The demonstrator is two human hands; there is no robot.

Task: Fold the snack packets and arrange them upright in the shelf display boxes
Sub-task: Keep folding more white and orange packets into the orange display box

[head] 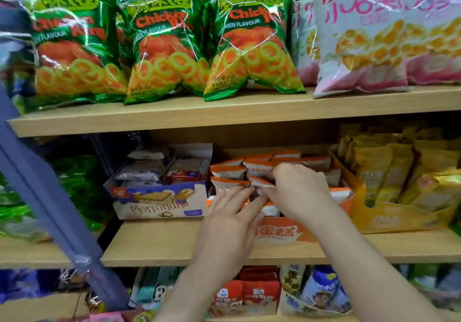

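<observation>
Middle shelf, left to right: Morrondina wafer box. Left grip, fingers straight, tips touching an orange-and-white snack packet. Right grip, fingers curled, apparently pinching that packet's top. The packet sits between both grips, inside the orange display box. Yellow display box just beside.

"CHICKEN FLAVOUR" — on the green snack bags.

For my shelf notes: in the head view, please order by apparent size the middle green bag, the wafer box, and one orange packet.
1-2. middle green bag and wafer box: alike, not ranked.
3. orange packet: clearly smallest.
</observation>
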